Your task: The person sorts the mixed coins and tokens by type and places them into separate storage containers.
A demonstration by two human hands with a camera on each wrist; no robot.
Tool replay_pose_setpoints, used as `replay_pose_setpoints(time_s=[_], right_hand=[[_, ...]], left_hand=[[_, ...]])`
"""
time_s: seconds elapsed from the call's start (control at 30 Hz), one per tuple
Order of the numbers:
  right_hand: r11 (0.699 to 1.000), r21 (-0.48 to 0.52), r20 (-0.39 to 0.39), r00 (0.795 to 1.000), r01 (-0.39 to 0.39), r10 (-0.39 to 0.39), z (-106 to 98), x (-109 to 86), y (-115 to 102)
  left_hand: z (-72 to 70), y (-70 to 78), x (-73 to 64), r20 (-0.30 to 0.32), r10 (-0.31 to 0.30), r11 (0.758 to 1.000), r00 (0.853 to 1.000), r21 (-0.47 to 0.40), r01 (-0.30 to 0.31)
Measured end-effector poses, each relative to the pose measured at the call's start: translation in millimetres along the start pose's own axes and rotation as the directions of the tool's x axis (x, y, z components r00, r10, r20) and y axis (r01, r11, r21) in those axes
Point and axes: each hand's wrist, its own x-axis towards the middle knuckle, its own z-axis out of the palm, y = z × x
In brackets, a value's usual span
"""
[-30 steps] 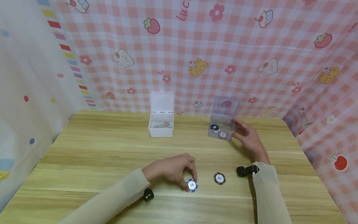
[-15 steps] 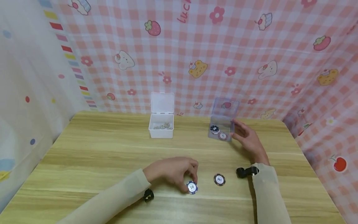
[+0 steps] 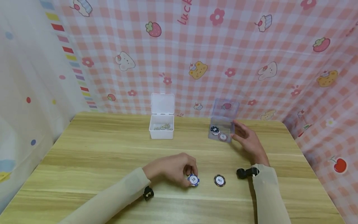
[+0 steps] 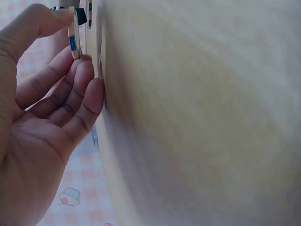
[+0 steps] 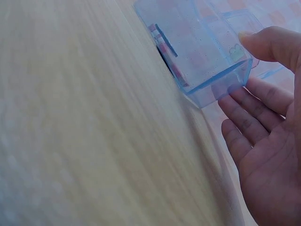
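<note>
My left hand (image 3: 176,169) pinches a blue-and-white poker chip (image 3: 193,179) marked 10 between thumb and fingers. In the left wrist view the blue chip appears edge-on at the fingertips, close over the wooden table. My right hand (image 3: 250,140) rests its fingers and thumb against the right side of a clear plastic box (image 3: 233,127), whose lid stands up behind. Inside that box lie a black chip (image 3: 214,129) and a reddish chip (image 3: 222,137). Between the hands, a black-rimmed chip (image 3: 219,180) marked 100 lies flat on the table.
A white box (image 3: 161,134) with its lid raised stands at the back, left of the clear one, holding several silvery coins (image 3: 163,127). Behind the wooden table (image 3: 112,146) hangs a pink checked curtain (image 3: 179,56). Each wrist carries a black camera (image 3: 241,173).
My left hand has shifted slightly away from me with the blue chip, its fingers closing in around it. The right hand stays at the clear box; the head view tilts up slightly.
</note>
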Motion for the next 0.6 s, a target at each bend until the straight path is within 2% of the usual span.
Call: replay_pose_setpoints(time_s=[0.1, 0.43, 0.6], right_hand=[[1.000, -0.008, -0.001, 1.000, 0.006, -0.006, 0, -0.3, -1], [1.000, -0.013, -0.001, 1.000, 0.010, -0.010, 0, 0.0, 1], [1.000, -0.019, 0.002, 1.000, 0.003, -0.003, 1, 0.9, 1]], left_hand=[[-3.0, -2.0, 1.4, -0.038, 0.001, 1.000, 0.999, -0.004, -0.001], [-9.9, -0.3, 6.0, -0.146, -0.056, 0.998, 0.988, -0.017, 0.054], [-11.2, -2.4, 11.4, -0.229, -0.011, 1.000, 0.973, -0.001, 0.011]])
